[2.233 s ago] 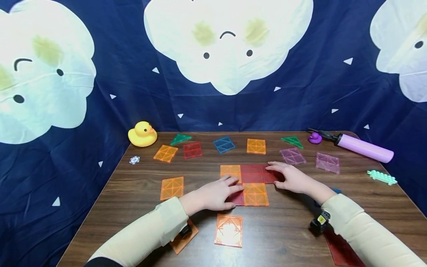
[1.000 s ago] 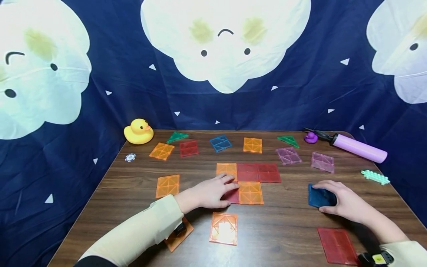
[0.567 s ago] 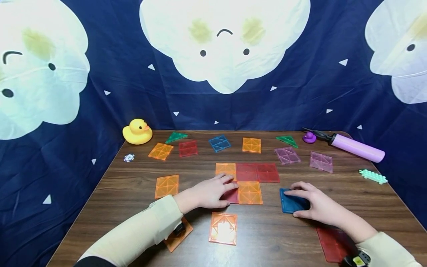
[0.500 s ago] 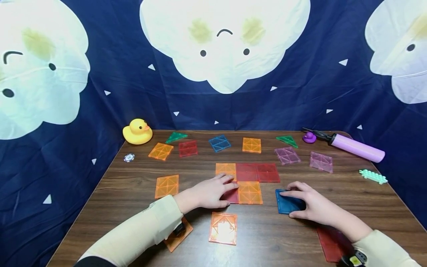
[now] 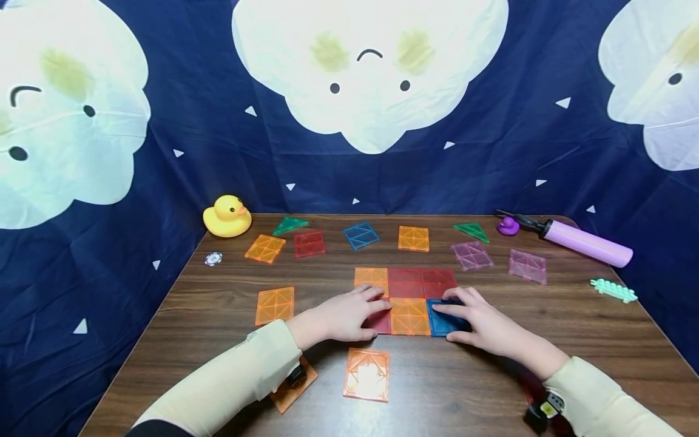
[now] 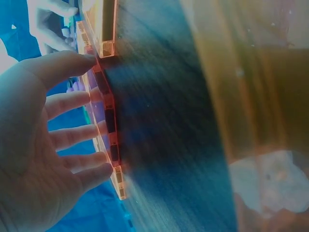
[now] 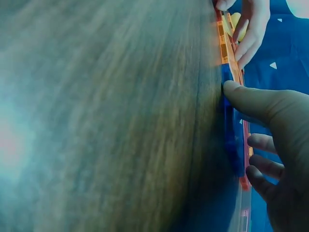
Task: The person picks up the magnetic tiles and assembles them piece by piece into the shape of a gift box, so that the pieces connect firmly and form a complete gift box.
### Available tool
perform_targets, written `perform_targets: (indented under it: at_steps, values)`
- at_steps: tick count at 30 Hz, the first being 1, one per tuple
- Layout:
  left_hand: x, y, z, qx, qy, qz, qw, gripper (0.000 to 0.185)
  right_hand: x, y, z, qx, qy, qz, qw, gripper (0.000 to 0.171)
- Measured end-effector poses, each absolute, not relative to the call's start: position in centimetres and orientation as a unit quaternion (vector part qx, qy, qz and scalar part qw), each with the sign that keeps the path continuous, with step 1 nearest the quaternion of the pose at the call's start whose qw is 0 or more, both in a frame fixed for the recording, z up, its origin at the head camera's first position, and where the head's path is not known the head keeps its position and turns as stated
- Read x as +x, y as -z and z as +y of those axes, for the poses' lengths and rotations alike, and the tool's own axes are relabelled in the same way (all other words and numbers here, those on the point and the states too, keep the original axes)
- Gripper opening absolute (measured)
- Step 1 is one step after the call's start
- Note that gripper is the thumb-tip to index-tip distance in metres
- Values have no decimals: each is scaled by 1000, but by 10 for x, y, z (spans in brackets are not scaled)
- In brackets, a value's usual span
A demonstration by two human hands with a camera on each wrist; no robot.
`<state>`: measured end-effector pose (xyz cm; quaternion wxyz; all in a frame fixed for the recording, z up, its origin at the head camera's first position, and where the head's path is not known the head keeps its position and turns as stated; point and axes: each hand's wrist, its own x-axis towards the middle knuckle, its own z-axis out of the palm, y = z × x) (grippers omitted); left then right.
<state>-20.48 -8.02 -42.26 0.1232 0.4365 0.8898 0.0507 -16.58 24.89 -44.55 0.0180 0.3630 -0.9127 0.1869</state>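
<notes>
Pinched blue tile (image 5: 440, 326) with right hand (image 5: 485, 321), just beside orange tile (image 5: 409, 316). Rested left hand (image 5: 341, 317), loose-fingered, on red tile (image 5: 381, 323).

On the table (image 5: 437, 388), scattered tiles (image 5: 413, 238) lie behind the two-row tile block (image 5: 408, 315).

Backdrop (image 5: 409, 182): navy cloth, creased, upper frame.
Clouds (image 5: 371, 109): white, inverted faces, across top.
Bench (image 5: 180, 340): brown woodgrain, lower frame.
Sheen (image 5: 404, 422): bottom centre.
</notes>
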Motion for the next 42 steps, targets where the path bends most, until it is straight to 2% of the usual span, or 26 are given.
perform_targets:
  at_steps: [7,13,20,25,34,42]
  values:
    - [-204,421,-81,432,-50,892,121,62,-171,451,243,366,-206,-907,22,64]
    - [-206,413,-86,432,-99,888,121,58,-175,453,236,383,-199,-902,0,54]
    - [-210,377,-118,380,-162,908,62,53,-176,448,234,388,-209,-897,-28,52]
    - [-188,373,-153,324,-148,934,33,51,-176,447,234,387,-209,-898,-28,51]
    - [-143,400,-211,221,-123,966,57,61,-177,451,232,388,-201,-899,-9,50]
    - [-144,410,-219,213,-113,966,98,68,-175,451,232,386,-184,-904,-1,50]
